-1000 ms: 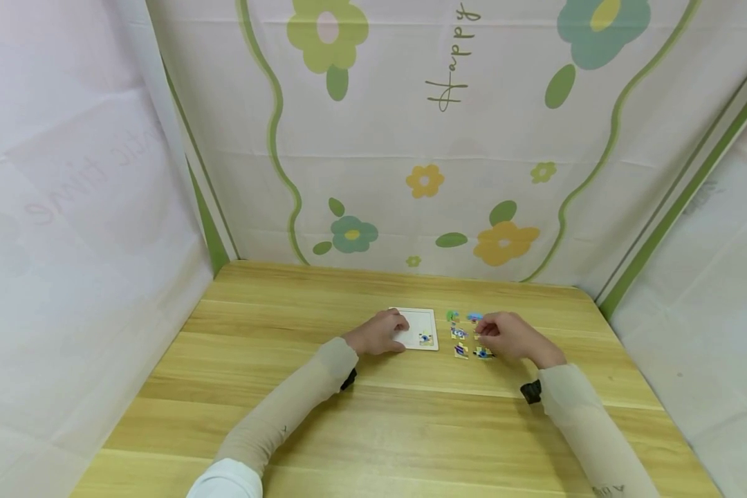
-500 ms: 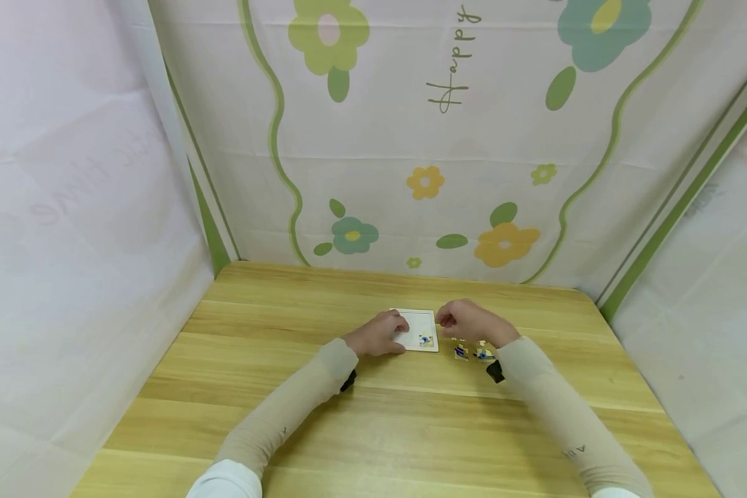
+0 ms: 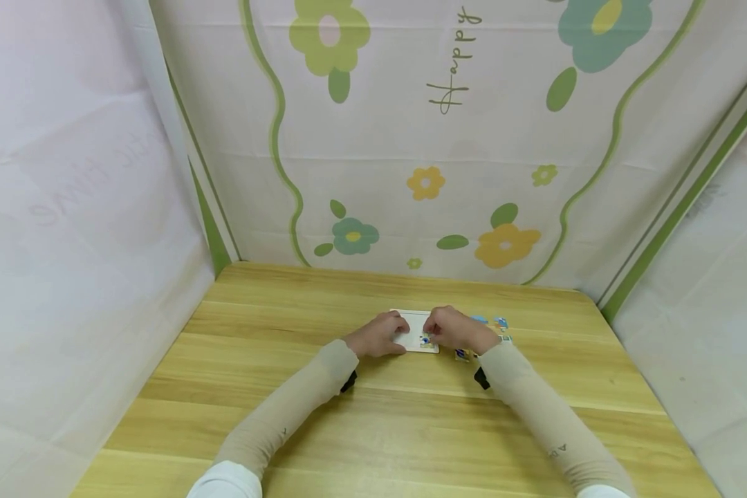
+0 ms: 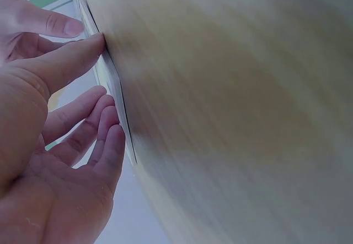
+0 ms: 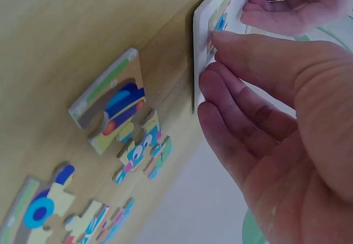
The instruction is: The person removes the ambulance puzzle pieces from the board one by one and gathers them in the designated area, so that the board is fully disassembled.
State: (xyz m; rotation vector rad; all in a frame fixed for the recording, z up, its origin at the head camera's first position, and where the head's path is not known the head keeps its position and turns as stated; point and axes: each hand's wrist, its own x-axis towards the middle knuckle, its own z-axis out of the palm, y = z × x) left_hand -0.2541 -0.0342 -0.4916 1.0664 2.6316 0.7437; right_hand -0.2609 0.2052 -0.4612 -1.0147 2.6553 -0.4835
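A white puzzle board (image 3: 416,325) lies flat on the table. My left hand (image 3: 376,333) rests at its left side; in the left wrist view the thumb and fingertips touch the board's edge. My right hand (image 3: 454,328) is over the board's right part with its thumb and fingers together, pinching a puzzle piece mostly hidden behind them. A picture piece with a blue spot (image 3: 426,341) shows in the board's near right corner, by the right fingertips. Right of the board lie loose jigsaw pieces, among them a striped purple one (image 5: 113,109) and one with cartoon eyes (image 5: 140,150).
The wooden table (image 3: 373,429) meets a white flowered cloth (image 3: 373,138) at the back, and similar cloth hangs at both sides. Several other loose pieces, such as one with a blue ring (image 5: 41,211), lie beneath and beyond the right wrist.
My right hand has moved left from above the loose pieces to the board's right part, its fingertips now by the corner piece. The left hand has stayed on the board.
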